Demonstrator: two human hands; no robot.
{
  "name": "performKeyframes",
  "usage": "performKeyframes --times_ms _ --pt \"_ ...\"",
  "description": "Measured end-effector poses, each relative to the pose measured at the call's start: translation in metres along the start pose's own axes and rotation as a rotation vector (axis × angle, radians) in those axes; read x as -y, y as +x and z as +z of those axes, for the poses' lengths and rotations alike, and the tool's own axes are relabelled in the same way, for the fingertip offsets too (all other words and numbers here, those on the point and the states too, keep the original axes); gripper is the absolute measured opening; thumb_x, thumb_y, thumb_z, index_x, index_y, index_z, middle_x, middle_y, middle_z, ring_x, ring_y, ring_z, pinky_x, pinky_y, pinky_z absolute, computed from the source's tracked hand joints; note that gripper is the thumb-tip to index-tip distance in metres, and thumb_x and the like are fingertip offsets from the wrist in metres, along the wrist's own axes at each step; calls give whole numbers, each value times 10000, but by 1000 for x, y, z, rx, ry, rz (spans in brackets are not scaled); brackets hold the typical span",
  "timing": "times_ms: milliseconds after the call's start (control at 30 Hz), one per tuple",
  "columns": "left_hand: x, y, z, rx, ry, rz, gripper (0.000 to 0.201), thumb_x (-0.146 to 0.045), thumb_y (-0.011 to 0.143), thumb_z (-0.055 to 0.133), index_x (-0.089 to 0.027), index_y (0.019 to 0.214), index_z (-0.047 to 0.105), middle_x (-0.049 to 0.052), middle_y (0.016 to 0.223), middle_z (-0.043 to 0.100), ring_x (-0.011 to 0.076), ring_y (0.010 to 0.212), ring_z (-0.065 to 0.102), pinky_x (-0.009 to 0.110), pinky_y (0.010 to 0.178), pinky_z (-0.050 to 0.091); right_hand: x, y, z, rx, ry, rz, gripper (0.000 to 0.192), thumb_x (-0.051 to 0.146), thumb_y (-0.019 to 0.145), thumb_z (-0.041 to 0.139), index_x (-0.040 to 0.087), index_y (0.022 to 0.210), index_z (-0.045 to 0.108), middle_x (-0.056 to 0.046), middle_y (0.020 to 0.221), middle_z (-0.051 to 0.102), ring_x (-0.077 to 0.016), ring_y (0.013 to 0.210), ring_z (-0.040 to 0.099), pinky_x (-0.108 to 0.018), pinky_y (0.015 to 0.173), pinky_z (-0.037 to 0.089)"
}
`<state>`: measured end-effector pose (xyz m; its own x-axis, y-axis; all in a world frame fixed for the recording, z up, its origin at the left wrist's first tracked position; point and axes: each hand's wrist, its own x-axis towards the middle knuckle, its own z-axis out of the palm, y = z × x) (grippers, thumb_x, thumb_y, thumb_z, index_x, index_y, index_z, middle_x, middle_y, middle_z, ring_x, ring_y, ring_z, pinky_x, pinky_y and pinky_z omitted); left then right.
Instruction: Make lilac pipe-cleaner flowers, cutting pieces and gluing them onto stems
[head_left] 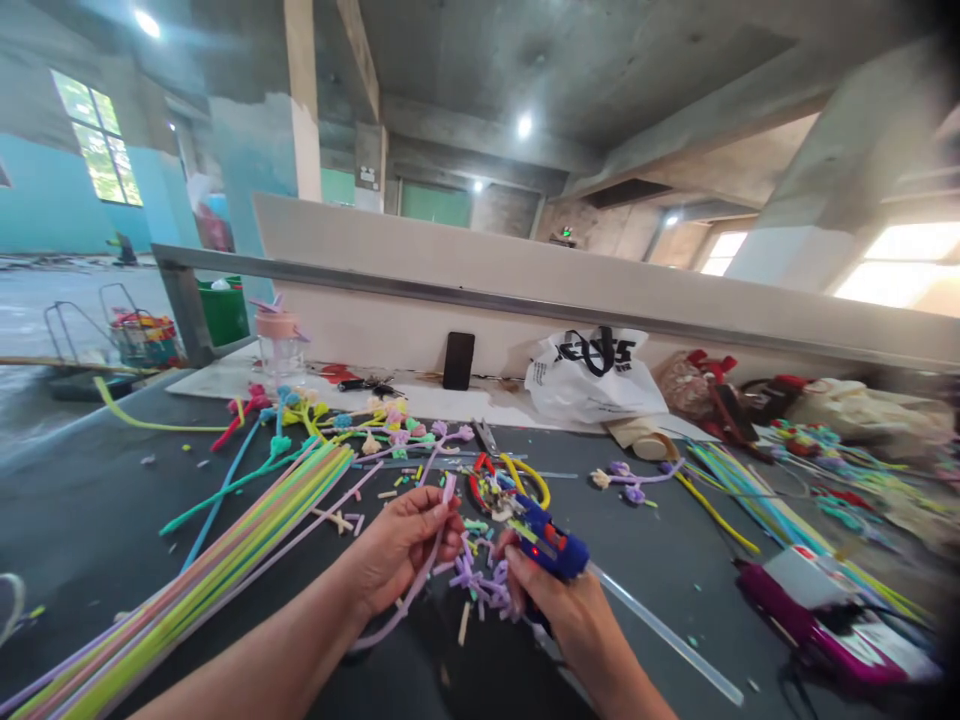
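- Left hand [405,545] pinched shut on a pale lilac pipe-cleaner stem [420,580], fingertips together near its upper end, rest of the stem curving down and back toward the wrist.
- Right hand [559,610] wrapped tight round the grip of a blue hot-glue gun [551,540], nozzle aimed up-left toward the top of that lilac stem; clear glue stick [660,630] poking out the back, running down-right across the dark tabletop [90,520].
- Little heap of purple fuzzy bits [484,585] sitting on the table right between both hands, touching the right-hand fingers or very nearly, hard to say which.
- Long bundle of pastel pipe cleaners [225,570] (green, yellow, pink) laid diagonally left of the left forearm.
- Row of finished fuzzy flowers on stems [375,420] further back, past the hands.
- Black phone [458,360] propped upright against the white wall panel, white plastic bag with black print [592,375] just right of it.
- Pink-lidded clear cup [279,345] at back left.
- Magenta box [825,620] lying near the right edge, well apart from the glue gun.
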<state>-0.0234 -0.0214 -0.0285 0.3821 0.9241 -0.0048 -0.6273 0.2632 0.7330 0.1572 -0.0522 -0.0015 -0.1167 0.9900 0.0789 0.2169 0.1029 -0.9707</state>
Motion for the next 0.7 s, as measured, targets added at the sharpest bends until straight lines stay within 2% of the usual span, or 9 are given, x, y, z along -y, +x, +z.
performKeyframes --times_ms 100,233,333,567,700 --pt "0 2 -1 4 18 0 114 -188 756 600 -114 835 563 34 706 575 77 585 549 188 557 455 -12 0 0 -10 -19 12 365 533 687 561 173 635 539 36 396 466 -108 401 454 -219 452 388" --pt "0 3 -1 -16 40 -2 115 -197 754 602 -115 824 562 33 697 579 78 571 551 190 547 458 -15 -4 4 -67 -120 24 362 498 690 552 188 517 483 35 363 447 -104 366 444 -211 410 368" --pt "0 2 0 -29 50 -10 125 -204 744 614 -114 817 567 29 688 581 77 560 551 188 540 463 -13 -5 8 -98 -182 40 313 461 667 566 189 531 492 26 386 478 -113 378 465 -215 404 372" --pt "-1 2 0 -34 44 -8 135 -214 721 638 -116 778 564 31 678 594 87 553 567 196 535 477 -18 -2 10 -149 -175 81 267 424 620 594 190 536 499 7 432 507 -130 406 480 -242 421 392" --pt "0 2 0 -40 55 -10 130 -209 732 626 -113 793 564 32 680 596 85 554 569 199 545 482 -24 1 9 -132 -172 98 242 404 609 596 191 528 512 8 431 507 -124 384 461 -246 404 389"
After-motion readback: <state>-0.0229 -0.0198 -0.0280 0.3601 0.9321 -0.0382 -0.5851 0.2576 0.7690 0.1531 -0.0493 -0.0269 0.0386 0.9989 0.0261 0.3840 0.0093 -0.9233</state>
